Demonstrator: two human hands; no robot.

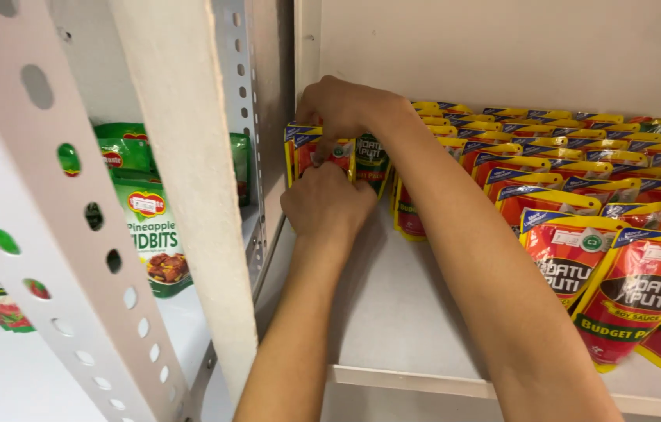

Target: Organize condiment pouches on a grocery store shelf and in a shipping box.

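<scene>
Both my hands reach to the back left corner of a pale shelf (393, 312). My right hand (342, 105) is on top, its fingers pinching the upper edge of a red and yellow sauce pouch (305, 148) that stands against the wall. Just below, my left hand (326, 205) is closed against the front of the same small group of pouches. A pouch with a dark green label (372, 160) stands right beside them. Part of the pouches is hidden behind my hands.
Several rows of red and yellow pouches (573, 250) fill the right side of the shelf. A perforated metal upright (73, 234) and a white post (190, 180) stand at the left. Behind them, green pouches (151, 234) lie on the neighbouring shelf.
</scene>
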